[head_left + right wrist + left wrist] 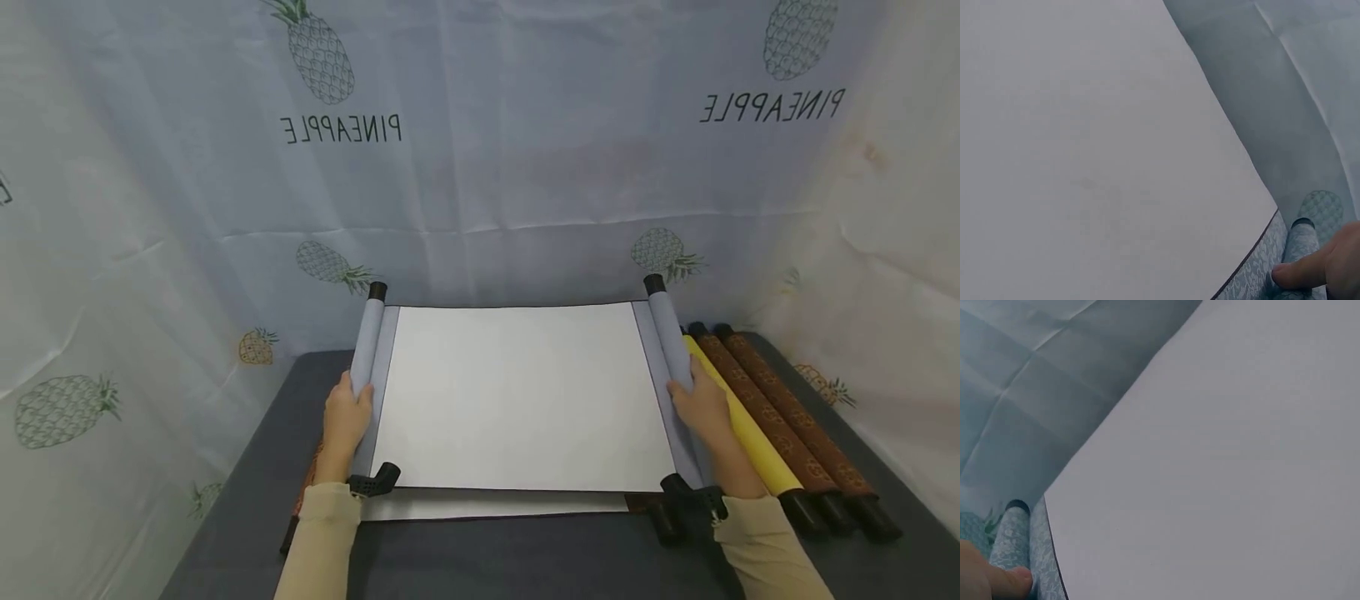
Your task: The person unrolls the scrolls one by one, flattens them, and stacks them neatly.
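With my left hand (347, 417) and right hand (703, 406) each gripping a roller (367, 342) of the blank scroll (517, 400), unrolled above the counter (525, 558), I'd best pull both ends evenly and level.

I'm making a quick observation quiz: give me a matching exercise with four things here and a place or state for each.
1. Left hand
2. Yellow roll
3. Cloth
4. Right hand

A. Printed with pineapples
B. Gripping the white scroll's right side
C. Gripping its left side
D. Beside two brown rolls

Pairs: 1-C, 2-D, 3-A, 4-B
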Available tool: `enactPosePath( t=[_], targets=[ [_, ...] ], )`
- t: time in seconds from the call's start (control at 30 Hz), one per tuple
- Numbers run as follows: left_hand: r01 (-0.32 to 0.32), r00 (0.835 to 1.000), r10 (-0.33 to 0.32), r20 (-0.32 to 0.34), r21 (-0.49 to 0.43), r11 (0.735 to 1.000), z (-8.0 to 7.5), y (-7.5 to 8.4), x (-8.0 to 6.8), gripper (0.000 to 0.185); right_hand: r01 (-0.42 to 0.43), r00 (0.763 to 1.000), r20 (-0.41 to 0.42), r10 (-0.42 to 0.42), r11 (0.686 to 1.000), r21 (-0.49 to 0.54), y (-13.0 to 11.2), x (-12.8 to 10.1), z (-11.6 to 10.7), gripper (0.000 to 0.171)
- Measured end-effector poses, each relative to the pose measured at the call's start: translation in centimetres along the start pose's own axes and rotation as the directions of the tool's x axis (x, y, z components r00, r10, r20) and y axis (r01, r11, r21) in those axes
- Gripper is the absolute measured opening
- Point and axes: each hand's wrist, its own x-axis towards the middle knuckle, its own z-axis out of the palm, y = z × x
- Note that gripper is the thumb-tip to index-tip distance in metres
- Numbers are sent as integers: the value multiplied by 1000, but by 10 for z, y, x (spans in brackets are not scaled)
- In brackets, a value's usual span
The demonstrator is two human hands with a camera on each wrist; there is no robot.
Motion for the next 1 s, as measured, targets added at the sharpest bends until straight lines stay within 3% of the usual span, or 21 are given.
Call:
enactPosePath(
  t=[0.3,0.57,0.83,1.0],
  targets=[
    [55,997,-57,54,42,998,4,-15,-10,57,17,993,115,-10,998,-58,9,4,13,70],
    [85,995,-86,43,23,996,10,-25,-14,56,-32,981,189,38,999,-36,15,5,19,71],
    [107,992,-109,64,32,994,15,-36,-17,58,-74,973,220,70,997,11,17,5,25,71],
    [84,994,-87,59,46,995,17,-40,-18,56,-116,974,200,104,992,49,21,6,31,70]
  ],
)
